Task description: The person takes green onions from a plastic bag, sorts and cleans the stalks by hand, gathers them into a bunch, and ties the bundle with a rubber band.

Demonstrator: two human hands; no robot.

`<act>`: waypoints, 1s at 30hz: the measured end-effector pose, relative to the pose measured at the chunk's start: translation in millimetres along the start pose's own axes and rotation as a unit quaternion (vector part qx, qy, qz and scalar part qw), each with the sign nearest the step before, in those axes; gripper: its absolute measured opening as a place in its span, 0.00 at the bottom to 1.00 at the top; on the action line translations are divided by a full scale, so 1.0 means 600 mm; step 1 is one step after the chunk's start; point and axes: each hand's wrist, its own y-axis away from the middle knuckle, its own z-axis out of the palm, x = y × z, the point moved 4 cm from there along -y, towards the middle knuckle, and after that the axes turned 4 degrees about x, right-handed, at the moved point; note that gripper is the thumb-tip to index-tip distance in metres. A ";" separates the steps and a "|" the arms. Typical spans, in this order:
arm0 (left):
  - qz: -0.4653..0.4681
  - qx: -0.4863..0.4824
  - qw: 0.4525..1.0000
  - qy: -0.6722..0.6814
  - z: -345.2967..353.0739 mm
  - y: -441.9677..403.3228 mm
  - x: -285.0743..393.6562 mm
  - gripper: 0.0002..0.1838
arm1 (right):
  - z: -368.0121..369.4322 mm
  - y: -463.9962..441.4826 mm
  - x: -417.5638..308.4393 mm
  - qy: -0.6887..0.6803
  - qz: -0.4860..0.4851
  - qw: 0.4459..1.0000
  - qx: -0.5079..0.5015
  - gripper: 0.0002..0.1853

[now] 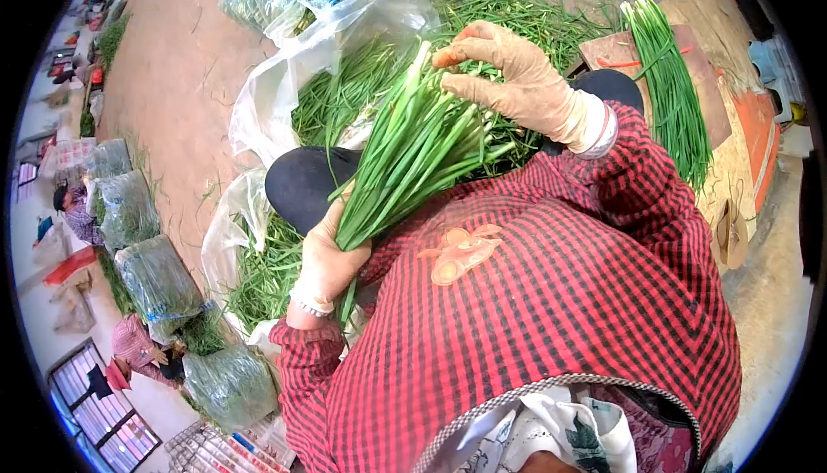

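My left hand, in a pale glove, is closed around the leafy lower end of a bunch of green stalks. The bunch slants up to the right across my lap, its whitish ends at the top. Gloved too, my right hand is held over those pale ends, with fingers apart and curved and orange marks on the fingertips. Whether a stalk lies between its fingers is hard to tell; none shows gripped. Behind the bunch, an open clear plastic bag holds more stalks.
A second bunch lies on a board at the right. Loose stalks cover the floor ahead. Wrapped bundles line the left side, where a person in a checked top and another person are seen.
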 end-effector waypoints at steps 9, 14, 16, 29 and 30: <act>-0.045 -0.040 0.997 0.047 0.018 0.006 0.005 0.36 | 0.012 -0.017 -0.011 0.204 -0.168 0.962 -0.071 0.11; -0.078 -0.087 0.988 0.105 0.026 0.007 -0.017 0.37 | -0.002 -0.007 0.031 -0.214 0.117 0.968 -0.061 0.11; -0.062 -0.106 0.985 0.122 0.029 0.006 -0.016 0.37 | -0.034 -0.013 0.036 -0.250 0.102 0.962 -0.040 0.15; -0.073 -0.051 0.971 0.220 0.021 -0.004 -0.004 0.28 | 0.014 -0.008 0.007 0.217 -0.075 0.973 -0.034 0.09; -0.082 -0.047 0.970 0.225 0.022 -0.002 -0.003 0.27 | 0.013 -0.012 0.016 0.217 -0.072 0.973 -0.031 0.09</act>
